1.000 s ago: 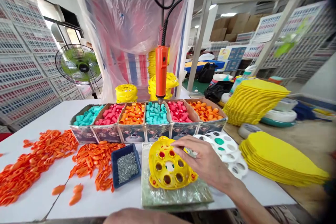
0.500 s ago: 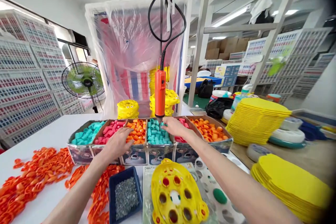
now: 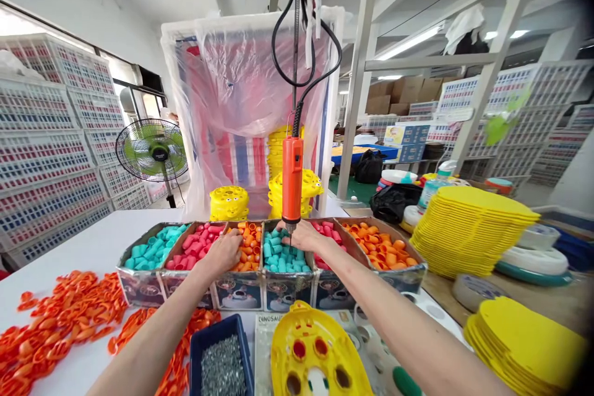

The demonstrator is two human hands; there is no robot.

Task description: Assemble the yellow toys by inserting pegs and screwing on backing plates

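My left hand [image 3: 226, 251] reaches into the compartment of orange plastic tube pieces [image 3: 251, 245]. Its fingers curl down among them, and whatever they grip is hidden. In the teal compartment, my right hand [image 3: 301, 236] is over the teal tube pieces [image 3: 279, 255], fingers apart, partly behind the hanging orange electric screwdriver [image 3: 292, 179]. Both hands work over a divided cardboard box [image 3: 238, 289]. Closer to me, a yellow plastic turtle-like shell [image 3: 315, 346] with round holes lies on a printed sheet [image 3: 264, 340].
A blue tray of screws [image 3: 221, 365] sits left of the shell. Loose orange parts [image 3: 69, 315] cover the table's left side. Yellow sheets [image 3: 473, 229] are stacked at the right. Finished-looking yellow shells [image 3: 229, 203] stand behind the box, and a fan [image 3: 158, 151] is further left.
My left hand has moved onto the orange pieces, its fingers drawn in more. My right hand has shifted deeper over the teal pieces. The camera view has tilted slightly upward.
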